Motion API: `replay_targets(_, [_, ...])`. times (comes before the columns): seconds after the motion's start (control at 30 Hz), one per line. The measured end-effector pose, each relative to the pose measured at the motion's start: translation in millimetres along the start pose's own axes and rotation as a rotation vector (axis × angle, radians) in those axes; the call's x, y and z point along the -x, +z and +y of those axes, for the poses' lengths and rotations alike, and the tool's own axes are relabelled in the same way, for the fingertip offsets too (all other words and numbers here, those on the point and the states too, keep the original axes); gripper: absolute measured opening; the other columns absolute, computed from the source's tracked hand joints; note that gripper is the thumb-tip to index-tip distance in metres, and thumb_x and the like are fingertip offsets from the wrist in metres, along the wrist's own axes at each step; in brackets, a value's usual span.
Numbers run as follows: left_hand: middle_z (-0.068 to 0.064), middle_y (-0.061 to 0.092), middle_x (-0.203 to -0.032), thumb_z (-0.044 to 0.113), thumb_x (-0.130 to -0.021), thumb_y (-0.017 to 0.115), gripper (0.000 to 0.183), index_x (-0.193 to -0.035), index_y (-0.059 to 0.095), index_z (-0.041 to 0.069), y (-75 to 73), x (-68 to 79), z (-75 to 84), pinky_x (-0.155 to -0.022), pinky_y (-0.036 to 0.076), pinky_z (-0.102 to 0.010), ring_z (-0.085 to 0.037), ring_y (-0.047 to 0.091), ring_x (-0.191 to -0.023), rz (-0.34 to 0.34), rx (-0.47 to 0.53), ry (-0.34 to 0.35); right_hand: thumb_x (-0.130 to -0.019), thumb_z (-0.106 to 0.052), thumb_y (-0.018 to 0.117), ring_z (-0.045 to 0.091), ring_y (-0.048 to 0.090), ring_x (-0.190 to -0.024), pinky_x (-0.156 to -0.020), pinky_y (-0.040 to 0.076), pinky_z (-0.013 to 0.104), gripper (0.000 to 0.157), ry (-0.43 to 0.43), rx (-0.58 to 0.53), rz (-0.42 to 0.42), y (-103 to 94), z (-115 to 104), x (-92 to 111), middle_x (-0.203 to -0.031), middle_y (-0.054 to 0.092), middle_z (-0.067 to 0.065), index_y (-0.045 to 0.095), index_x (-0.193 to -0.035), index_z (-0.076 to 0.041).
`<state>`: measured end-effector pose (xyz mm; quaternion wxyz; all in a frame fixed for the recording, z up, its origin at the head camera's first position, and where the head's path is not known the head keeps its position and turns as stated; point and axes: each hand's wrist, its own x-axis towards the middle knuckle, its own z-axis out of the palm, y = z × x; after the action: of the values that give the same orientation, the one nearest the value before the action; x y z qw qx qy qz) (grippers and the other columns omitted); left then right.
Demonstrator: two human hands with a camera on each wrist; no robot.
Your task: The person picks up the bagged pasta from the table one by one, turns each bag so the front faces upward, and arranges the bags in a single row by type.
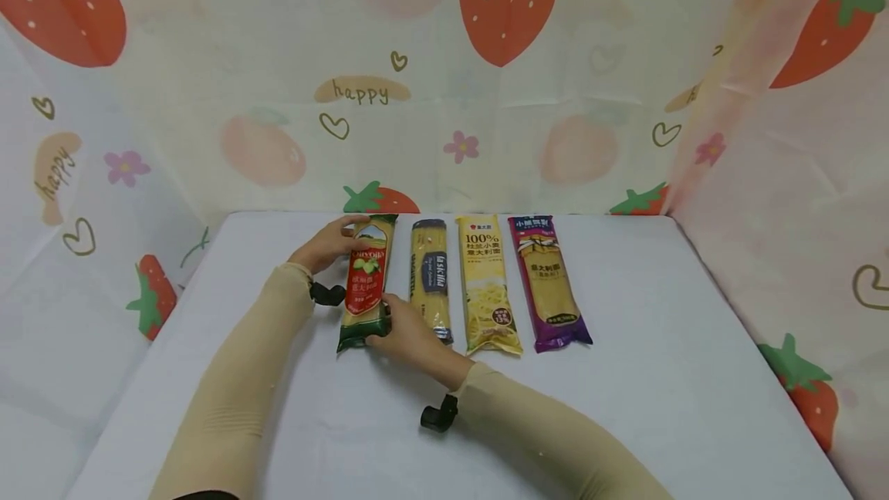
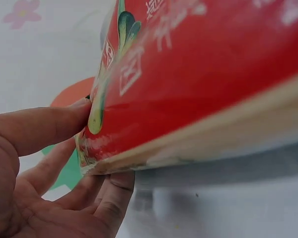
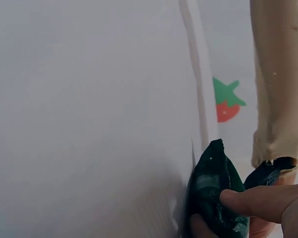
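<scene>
A pasta packet with a red label and green ends lies at the left of a row on the table. At its upper left side, my left hand grips it. In the left wrist view, the thumb of the left hand is on the red face and other fingers reach beneath the packet. My right hand holds the lower right corner. The right wrist view shows the right hand's thumb pressing the crinkled dark green end, with a finger on the other side.
To the right lie a clear spaghetti packet with a dark blue label, a yellow pasta packet and a purple-ended pasta packet. A white cloth covers the table. Strawberry-printed curtains surround its back and sides.
</scene>
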<state>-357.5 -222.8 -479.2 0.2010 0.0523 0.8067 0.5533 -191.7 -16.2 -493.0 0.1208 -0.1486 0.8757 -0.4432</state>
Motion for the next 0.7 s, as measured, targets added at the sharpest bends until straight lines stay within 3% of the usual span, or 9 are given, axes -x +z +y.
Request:
replay_targets(0.23, [-0.037, 0.021, -0.17, 0.014, -0.105, 0.069, 0.076, -0.17, 0.029, 0.008, -0.2, 2.0, -3.3, -0.125, 0.033, -0.063, -0.051, 0.031, -0.154, 0.01, -0.092, -0.009, -0.095, -0.015, 0.084, 0.021, 0.062, -0.118, -0.101, 0.056, 0.037, 0.075, -0.013, 0.06, -0.041, -2.4, -1.6, -0.7, -0.136, 0.065, 0.017, 0.047, -0.157, 0.004])
replay_targets(0.47, [-0.036, 0.031, -0.165, 0.023, -0.106, 0.069, 0.073, -0.168, 0.033, 0.009, 3.5, 6.4, -6.2, -0.124, 0.034, -0.064, -0.05, 0.034, -0.153, 0.047, -0.228, -0.022, -0.096, -0.023, 0.084, 0.021, 0.059, -0.114, -0.099, 0.056, 0.036, 0.083, 0.024, 0.147, -0.081, -3.7, -3.8, 2.6, -0.134, 0.059, 0.018, 0.041, -0.163, 0.001])
replay_targets(0.6, [-0.035, 0.032, -0.165, 0.025, -0.108, 0.068, 0.072, -0.169, 0.032, 0.009, 6.6, 7.9, -9.1, -0.124, 0.034, -0.064, -0.05, 0.034, -0.153, 0.054, -0.24, -0.03, -0.097, -0.025, 0.084, 0.022, 0.059, -0.117, -0.102, 0.055, 0.039, 0.085, 0.039, 0.135, -0.097, -7.6, -5.2, 8.0, -0.138, 0.057, 0.017, 0.039, -0.165, -0.001])
replay_targets(0.7, [-0.034, 0.032, -0.166, 0.029, -0.11, 0.064, 0.07, -0.169, 0.031, 0.009, 9.4, 11.0, -11.3, -0.124, 0.033, -0.064, -0.049, 0.033, -0.154, 0.042, -0.253, -0.025, -0.096, -0.023, 0.085, 0.024, 0.06, -0.117, -0.1, 0.056, 0.041, 0.078, 0.012, 0.113, -0.095, -13.3, -4.0, 13.2, -0.134, 0.06, 0.016, 0.045, -0.161, -0.003])
